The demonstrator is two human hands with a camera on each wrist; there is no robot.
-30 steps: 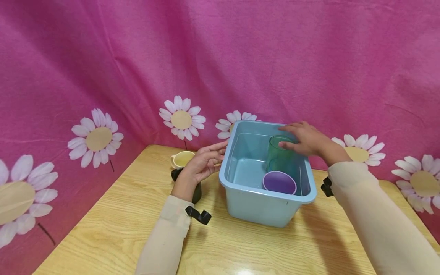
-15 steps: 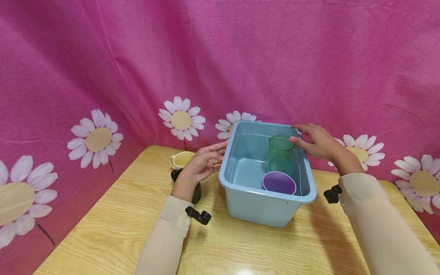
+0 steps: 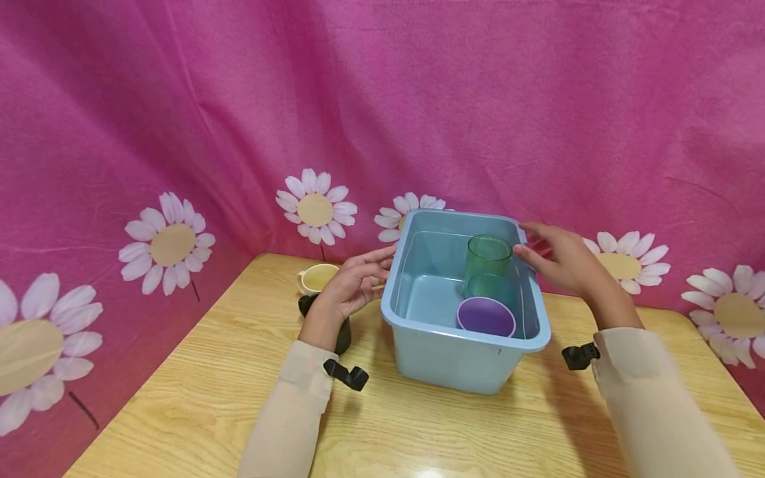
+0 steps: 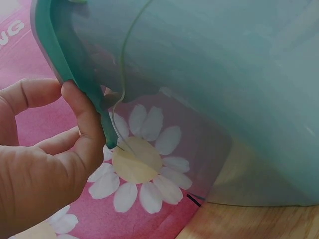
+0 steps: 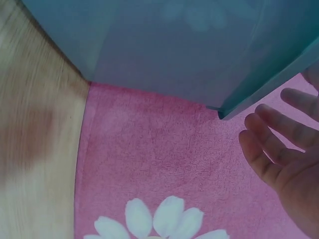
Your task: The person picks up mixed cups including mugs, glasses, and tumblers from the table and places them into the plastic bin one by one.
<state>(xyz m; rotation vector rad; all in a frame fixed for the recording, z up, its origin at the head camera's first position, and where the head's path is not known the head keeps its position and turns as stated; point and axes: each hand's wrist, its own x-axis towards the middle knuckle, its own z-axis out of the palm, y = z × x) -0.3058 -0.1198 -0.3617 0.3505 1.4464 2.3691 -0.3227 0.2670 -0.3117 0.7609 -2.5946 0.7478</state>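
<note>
**Uneven load, light touch: a tip or a knock is possible**

The blue bin sits on the tabletop between the left hand, whose loosely bent fingers touch its left rim, and the right hand, fingers spread beside the right rim and clamped on nothing; whether its thumb touches, I cannot tell. Lifted so, the bin could dip rightward, since the green tumbler and purple cup both stand on that side. Any tilt might knock them together. Pushed left, the bin could strike the dark object, easily overlooked because the left wrist partly hides it.
</note>
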